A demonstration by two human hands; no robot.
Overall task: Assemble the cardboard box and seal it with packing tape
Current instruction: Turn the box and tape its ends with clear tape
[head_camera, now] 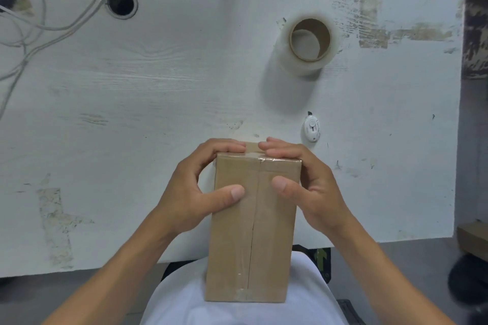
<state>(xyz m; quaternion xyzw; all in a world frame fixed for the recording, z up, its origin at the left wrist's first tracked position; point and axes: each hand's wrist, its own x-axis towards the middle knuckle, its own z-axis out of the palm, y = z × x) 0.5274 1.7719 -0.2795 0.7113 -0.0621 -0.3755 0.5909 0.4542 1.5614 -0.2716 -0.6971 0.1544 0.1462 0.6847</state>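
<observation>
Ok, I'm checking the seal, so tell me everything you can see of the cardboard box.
The cardboard box is plain brown, oblong and closed, its long side running away from the person. Clear tape covers the centre seam and wraps over the far edge. The near end overhangs the white table, above the lap. The left hand and right hand grip the far end, thumbs on top.
</observation>
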